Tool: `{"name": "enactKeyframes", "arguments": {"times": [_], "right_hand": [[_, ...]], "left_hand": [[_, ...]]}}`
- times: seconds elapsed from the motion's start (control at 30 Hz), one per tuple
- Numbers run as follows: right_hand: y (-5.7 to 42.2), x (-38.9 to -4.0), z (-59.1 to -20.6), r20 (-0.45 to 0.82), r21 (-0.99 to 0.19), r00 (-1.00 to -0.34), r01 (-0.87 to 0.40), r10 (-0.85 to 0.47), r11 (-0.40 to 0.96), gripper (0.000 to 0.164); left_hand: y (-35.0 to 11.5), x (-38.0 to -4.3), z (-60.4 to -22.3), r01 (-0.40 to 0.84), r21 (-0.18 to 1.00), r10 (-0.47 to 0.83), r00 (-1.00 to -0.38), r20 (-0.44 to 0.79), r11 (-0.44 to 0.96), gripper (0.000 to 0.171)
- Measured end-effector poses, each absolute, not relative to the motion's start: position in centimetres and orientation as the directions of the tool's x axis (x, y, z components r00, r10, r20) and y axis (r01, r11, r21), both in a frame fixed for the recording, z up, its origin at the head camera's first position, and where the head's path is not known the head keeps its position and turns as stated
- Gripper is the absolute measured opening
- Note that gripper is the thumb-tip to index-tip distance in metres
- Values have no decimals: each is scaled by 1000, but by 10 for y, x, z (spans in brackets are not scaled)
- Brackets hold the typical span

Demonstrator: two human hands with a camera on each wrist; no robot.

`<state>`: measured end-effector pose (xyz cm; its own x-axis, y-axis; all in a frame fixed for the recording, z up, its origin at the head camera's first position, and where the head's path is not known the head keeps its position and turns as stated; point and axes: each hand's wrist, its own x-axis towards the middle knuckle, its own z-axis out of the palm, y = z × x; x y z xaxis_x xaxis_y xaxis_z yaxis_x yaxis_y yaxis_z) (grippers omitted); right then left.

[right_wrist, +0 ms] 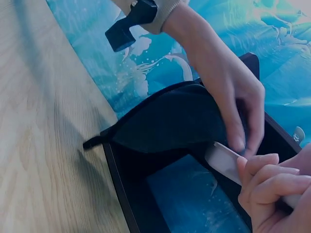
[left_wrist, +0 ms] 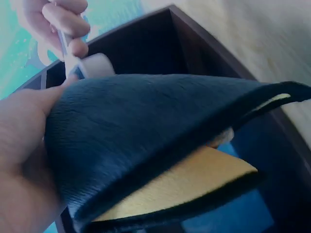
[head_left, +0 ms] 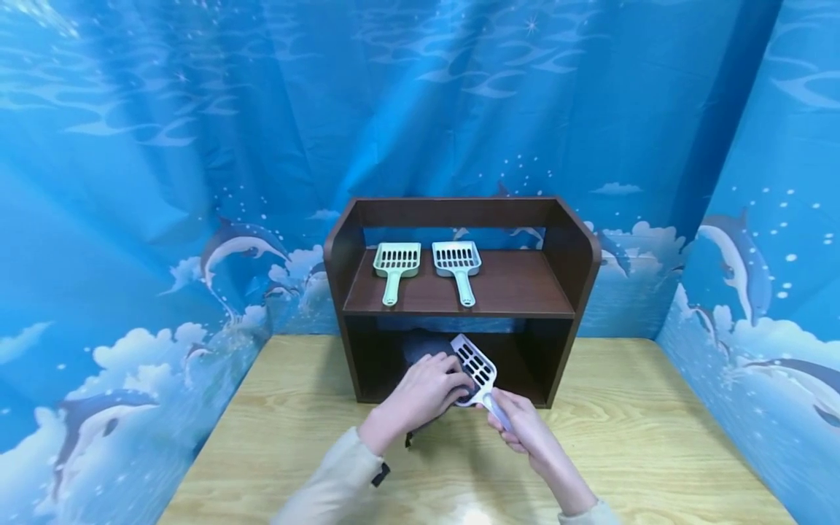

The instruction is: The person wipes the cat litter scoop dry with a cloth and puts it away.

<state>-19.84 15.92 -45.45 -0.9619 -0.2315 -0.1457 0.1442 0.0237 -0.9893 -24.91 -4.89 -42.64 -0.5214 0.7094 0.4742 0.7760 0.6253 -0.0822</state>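
A dark, black-edged folded cloth [left_wrist: 146,116] with a yellow inner side [left_wrist: 194,182] hangs from my left hand [head_left: 423,383], which grips it by one end. My right hand [head_left: 521,423] holds a pale lavender litter scoop [head_left: 486,397] by its handle, the slotted head tilted up to the left. The left fingers are right at the lower left side of the scoop's head, with the cloth there too. In the left wrist view the cloth hides most of the scoop. The right wrist view shows the cloth [right_wrist: 165,121] spread out, with a small black tab at its tip.
Behind the hands stands a dark brown two-tier shelf [head_left: 459,315]. On its upper board lie a pale green litter scoop [head_left: 392,281] and a pale blue-white one [head_left: 463,281]. The shelf stands on a wood-grain table [head_left: 617,423], with a blue dolphin-print curtain [head_left: 420,109] around it.
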Motion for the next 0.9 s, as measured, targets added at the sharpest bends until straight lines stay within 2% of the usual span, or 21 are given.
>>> {"name": "enactKeyframes", "arguments": {"times": [0.2,0.4,0.6,0.9], "right_hand": [[165,-200,-457,-147,-989,-959,139,-242,49,47],[165,-196,-457,-142,-988,-958,124,-251,88,45],[168,-192,-456,-145,-988,-938,123,-314,90,46],[164,-188,-457,-156,-987,-935,134,-317,91,45]], "left_hand": [[-58,-249,-426,766,-184,750,-498,436,616,8],[-64,-254,-434,702,-218,679,-483,553,678,11],[-62,-261,-435,658,-149,556,-468,687,738,13],[-46,-262,-436,585,-40,417,-527,740,810,15]]}}
